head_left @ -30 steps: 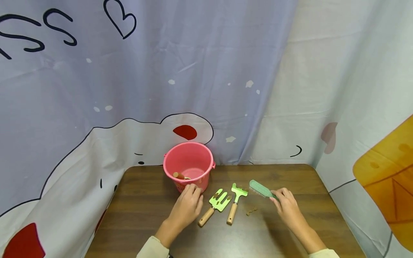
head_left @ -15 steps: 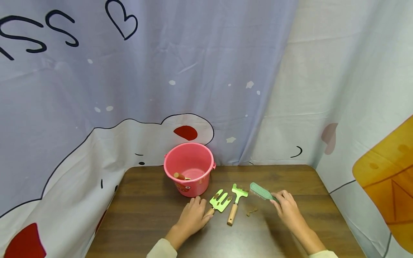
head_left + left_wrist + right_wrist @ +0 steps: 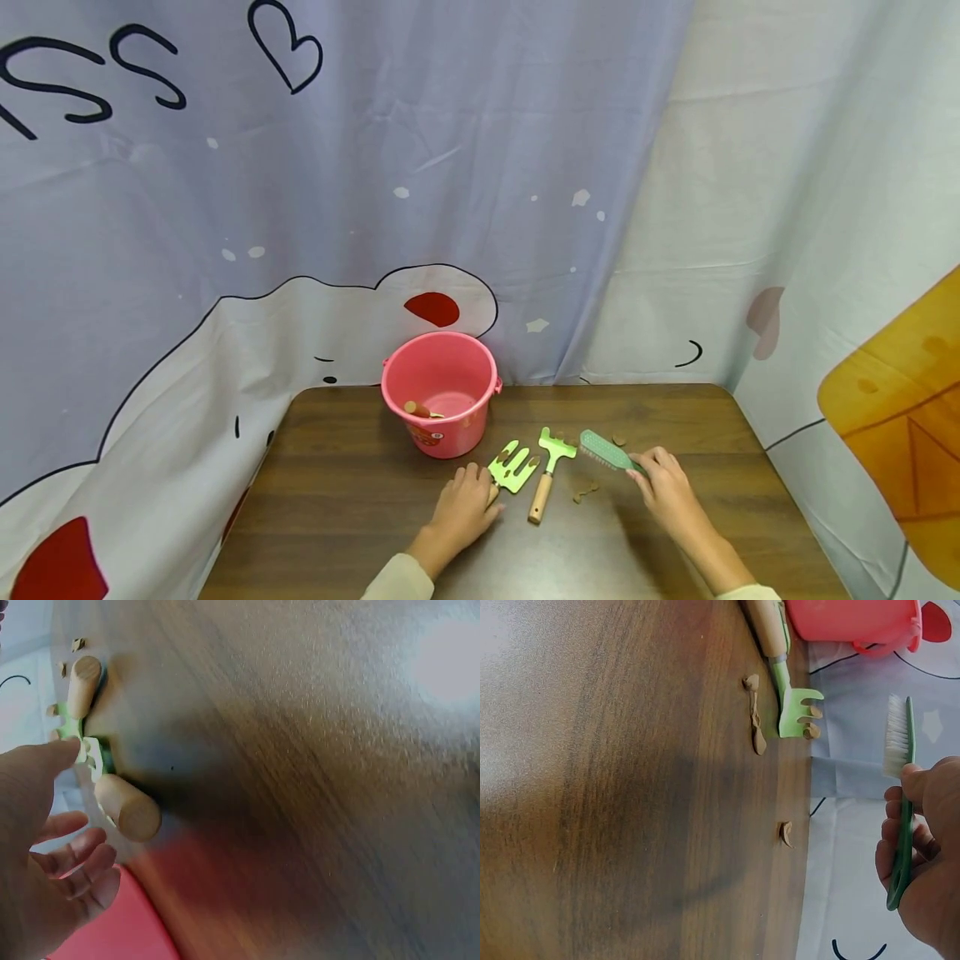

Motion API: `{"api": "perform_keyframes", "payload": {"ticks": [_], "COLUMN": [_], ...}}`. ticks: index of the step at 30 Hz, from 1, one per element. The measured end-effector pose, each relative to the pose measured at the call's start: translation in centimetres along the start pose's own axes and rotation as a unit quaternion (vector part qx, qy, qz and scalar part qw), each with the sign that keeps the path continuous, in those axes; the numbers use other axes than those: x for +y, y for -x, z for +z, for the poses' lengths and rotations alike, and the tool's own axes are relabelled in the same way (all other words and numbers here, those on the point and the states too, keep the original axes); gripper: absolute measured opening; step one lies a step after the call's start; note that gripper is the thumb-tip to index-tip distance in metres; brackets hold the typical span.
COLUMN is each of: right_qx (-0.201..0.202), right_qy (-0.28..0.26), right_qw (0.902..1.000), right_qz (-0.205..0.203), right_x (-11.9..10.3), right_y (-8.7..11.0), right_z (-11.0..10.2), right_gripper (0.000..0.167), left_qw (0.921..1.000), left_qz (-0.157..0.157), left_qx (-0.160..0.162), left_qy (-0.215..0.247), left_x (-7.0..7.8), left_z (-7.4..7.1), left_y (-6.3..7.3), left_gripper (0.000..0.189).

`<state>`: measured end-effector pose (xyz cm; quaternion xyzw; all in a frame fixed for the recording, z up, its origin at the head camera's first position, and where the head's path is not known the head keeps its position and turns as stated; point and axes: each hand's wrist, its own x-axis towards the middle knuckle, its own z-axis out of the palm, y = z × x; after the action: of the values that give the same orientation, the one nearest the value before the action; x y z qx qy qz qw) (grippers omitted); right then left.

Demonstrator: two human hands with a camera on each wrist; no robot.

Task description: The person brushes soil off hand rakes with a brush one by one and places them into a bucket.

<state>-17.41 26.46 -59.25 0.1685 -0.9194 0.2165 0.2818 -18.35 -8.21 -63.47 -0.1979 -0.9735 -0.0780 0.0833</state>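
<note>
**Brush [image 3: 602,450] being gripped, fork [image 3: 514,472] awaiting a grasp**

The brush is being held in the right hand's [image 3: 666,485] curled fingers above the desk's [image 3: 315,492] right half. The left hand [image 3: 462,505] is being kept loose over the fork's wooden handle [image 3: 129,808], nothing visibly clasped. The fork is lying between the rake [image 3: 557,448] and the pink bucket [image 3: 459,437] by the far edge. Taking up the fork is apparently being attempted; next, its handle should be wrapped by the left fingers.
</note>
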Motion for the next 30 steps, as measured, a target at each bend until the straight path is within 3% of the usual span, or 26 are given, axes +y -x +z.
{"api": "perform_keyframes", "payload": {"ticks": [9, 21, 30], "right_qx": [0.007, 0.003, -0.003], "right_qy": [-0.002, -0.007, -0.008], "right_qw": [1.0, 1.0, 1.0], "right_qz": [-0.004, -0.004, -0.003], "right_x": [0.1, 0.2, 0.3], "right_y": [0.4, 0.7, 0.8], "right_z": [0.2, 0.5, 0.4], "right_gripper": [0.027, 0.027, 0.026], "left_qw": [0.9994, 0.9992, 0.9994], "left_qz": [-0.004, -0.035, -0.024], "left_qx": [0.022, -0.016, 0.017], "left_qy": [-0.025, -0.009, -0.02], "left_x": [0.4, 0.6, 0.0], "left_z": [0.8, 1.6, 1.7], "left_y": [0.1, 0.2, 0.2], "left_gripper": [0.035, 0.036, 0.034]}}
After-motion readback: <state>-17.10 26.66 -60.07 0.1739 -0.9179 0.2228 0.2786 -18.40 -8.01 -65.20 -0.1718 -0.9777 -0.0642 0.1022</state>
